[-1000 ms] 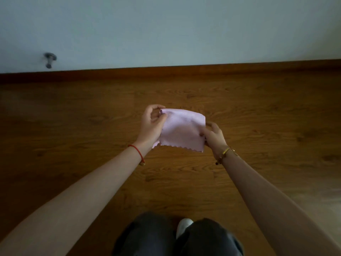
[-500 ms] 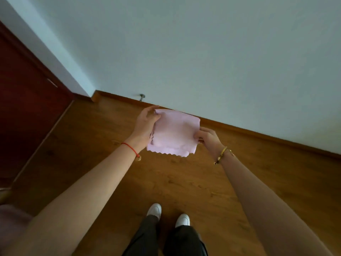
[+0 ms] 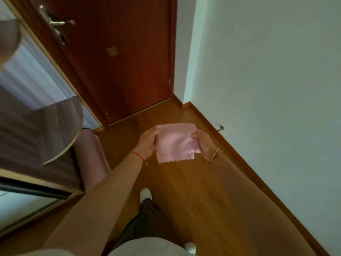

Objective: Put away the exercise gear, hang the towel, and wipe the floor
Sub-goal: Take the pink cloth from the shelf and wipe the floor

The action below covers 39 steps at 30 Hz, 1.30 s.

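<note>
Both forearms reach forward over the wooden floor (image 3: pixel 193 191). The left hand (image 3: pixel 147 141) and right hand (image 3: pixel 203 143) each pinch a side edge of a pink cloth (image 3: pixel 177 143), spread flat between them. Beyond stands a red-brown door (image 3: pixel 120 58).

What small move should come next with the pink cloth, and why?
Probably lower it toward the wooden floor to wipe. The pink cloth is stretched between the left hand and right hand, held above the boards.
</note>
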Each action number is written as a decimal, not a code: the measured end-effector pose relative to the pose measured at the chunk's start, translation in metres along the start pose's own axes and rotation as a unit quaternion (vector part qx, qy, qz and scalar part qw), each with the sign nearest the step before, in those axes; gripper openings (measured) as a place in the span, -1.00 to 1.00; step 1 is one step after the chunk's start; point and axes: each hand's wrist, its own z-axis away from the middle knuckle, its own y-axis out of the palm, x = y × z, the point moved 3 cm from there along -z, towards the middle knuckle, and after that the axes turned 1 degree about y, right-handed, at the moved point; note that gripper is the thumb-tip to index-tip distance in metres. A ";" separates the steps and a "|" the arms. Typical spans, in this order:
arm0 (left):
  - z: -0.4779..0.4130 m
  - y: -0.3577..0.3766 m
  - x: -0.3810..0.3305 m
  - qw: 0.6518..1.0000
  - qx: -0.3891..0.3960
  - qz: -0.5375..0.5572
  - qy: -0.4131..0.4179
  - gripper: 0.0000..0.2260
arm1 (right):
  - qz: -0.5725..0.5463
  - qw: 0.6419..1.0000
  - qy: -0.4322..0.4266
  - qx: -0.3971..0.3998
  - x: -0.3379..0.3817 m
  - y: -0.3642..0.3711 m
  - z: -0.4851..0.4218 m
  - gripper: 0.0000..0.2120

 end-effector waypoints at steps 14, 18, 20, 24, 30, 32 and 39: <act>-0.101 -0.264 -0.074 0.969 -0.216 0.090 0.074 -0.75 | 0.192 0.965 0.042 0.173 0.076 0.286 -0.183 -0.85; -0.132 -0.316 -0.100 0.969 -0.218 0.073 0.091 -0.73 | 0.210 0.955 0.045 0.207 0.092 0.346 -0.228 -0.80; -0.142 -0.341 -0.113 0.962 -0.243 0.085 0.092 -0.57 | 0.216 0.950 0.053 0.218 0.097 0.374 -0.246 -0.82; -0.152 -0.377 -0.127 0.954 -0.265 0.105 0.091 -0.60 | 0.238 0.939 0.067 0.238 0.102 0.421 -0.275 -0.81; -0.172 -0.417 -0.124 0.922 -0.337 0.179 0.072 -0.78 | 0.294 0.907 0.078 0.291 0.103 0.480 -0.314 -0.63; -0.183 -0.429 -0.120 0.903 -0.355 0.231 0.065 -0.77 | 0.303 0.897 0.080 0.311 0.109 0.500 -0.329 -0.61; -0.237 -0.471 -0.120 0.822 -0.469 0.320 0.049 -0.51 | 0.418 0.800 0.052 0.427 0.126 0.582 -0.403 -0.63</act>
